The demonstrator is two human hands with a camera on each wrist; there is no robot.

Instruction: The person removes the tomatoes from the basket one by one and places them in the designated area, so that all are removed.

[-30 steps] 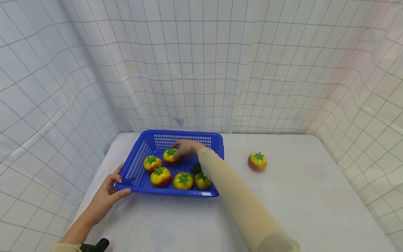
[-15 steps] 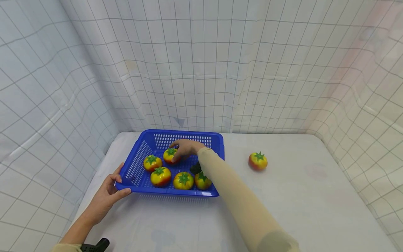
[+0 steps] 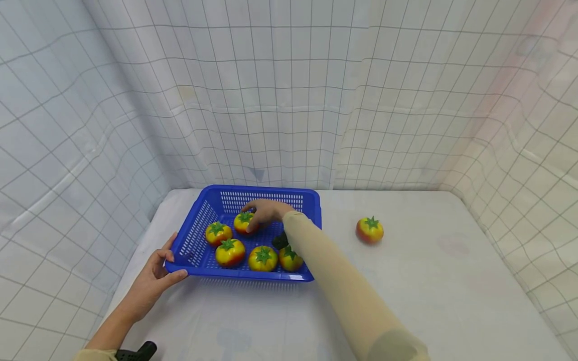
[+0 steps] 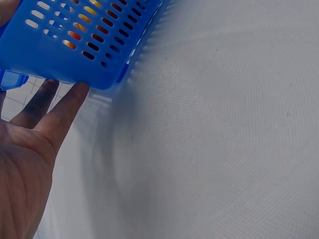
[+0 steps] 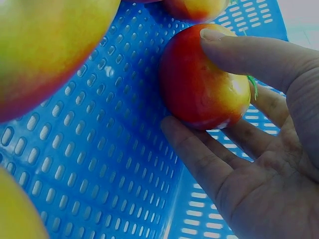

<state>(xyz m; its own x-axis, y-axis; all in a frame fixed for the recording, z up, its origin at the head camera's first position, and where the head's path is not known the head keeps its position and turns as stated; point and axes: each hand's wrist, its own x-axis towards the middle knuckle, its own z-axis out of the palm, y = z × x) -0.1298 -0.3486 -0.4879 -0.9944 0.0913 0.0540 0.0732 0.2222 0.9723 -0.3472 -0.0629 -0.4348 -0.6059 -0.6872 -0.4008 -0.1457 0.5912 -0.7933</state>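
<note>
Five tomatoes (image 3: 230, 253) are in the blue basket (image 3: 244, 274), and a lone tomato (image 3: 370, 231) sits on the table (image 3: 429, 281), to the right of it. The right hand (image 3: 266, 211) has its grip clamped on the held tomato (image 3: 241, 224), near the back of the basket: thumb on one side, fingers round the other. The left hand (image 3: 151, 283) is clamped on the basket's near left corner, with the thumb by the rim.

To do this well, the right hand should hold the tomato round its fat middle, not by the green leaves (image 3: 246, 216). It should squeeze just enough, as the shiny skin may be slippery. Going slowly would help, since a bumped tomato could roll. The left hand should stop the basket from sliding. It is hard to tell if the held tomato touches the basket's floor.

Not much is new since a second ago. The right fingers reach a tiny bit farther over the held tomato. The basket, the left hand and the lone tomato have stayed put.
</note>
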